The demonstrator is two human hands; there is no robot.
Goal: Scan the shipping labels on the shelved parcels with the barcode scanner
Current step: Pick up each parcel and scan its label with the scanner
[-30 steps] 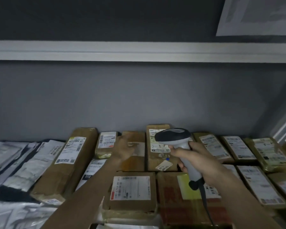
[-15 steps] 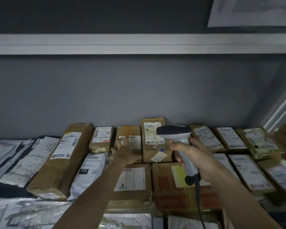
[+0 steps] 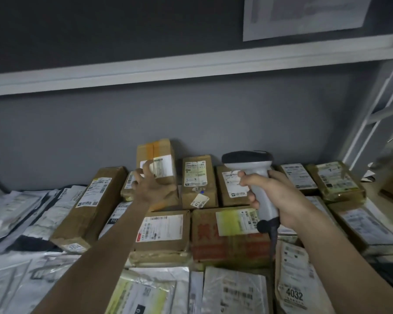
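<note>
My right hand (image 3: 279,196) grips the handle of a grey and black barcode scanner (image 3: 251,164), whose head points toward the back row of parcels. My left hand (image 3: 152,189) grips a small brown cardboard parcel (image 3: 159,155) with orange tape and a white shipping label, tilted up on end against the grey wall. Just right of it lie two brown parcels with labels, one (image 3: 199,177) beside my left hand and one (image 3: 232,184) partly behind the scanner.
The shelf is packed with parcels: a long brown box (image 3: 89,207) at left, a labelled box (image 3: 163,230) and a red-printed box (image 3: 225,236) in front, white poly mailers (image 3: 18,214) far left, mailers along the near edge. A white shelf beam (image 3: 191,62) runs overhead.
My left hand has lifted the small taped parcel from lying flat to standing up on end. The view shifted left and tilted; the scanner stays held in my right hand.
</note>
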